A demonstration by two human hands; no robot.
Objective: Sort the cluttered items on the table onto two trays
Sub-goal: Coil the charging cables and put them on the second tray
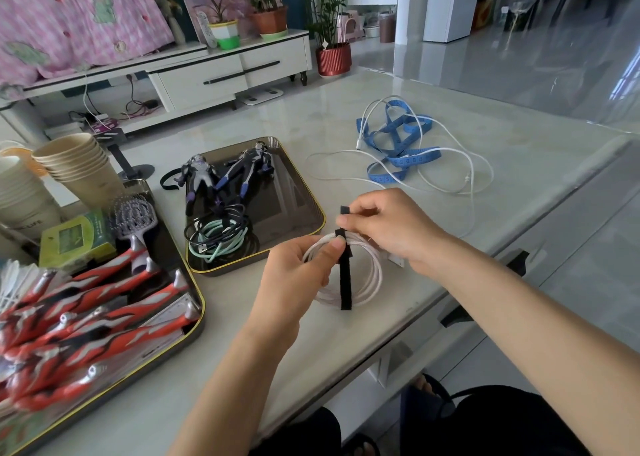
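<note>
- While the left hand (294,275) gripped the white coil (373,282) beside the tray (287,206), the right hand (388,223) pinched its black strap (346,282)
- A slipping thumb might have sprung the loops

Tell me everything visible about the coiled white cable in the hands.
The white cable is wound into a round coil of several loops, smooth and plastic-looking. A black strap crosses it, lower end hanging free. The left hand grips the coil, thumb pressing the strap; the right hand pinches the strap's upper end. It is over the pale table.
</note>
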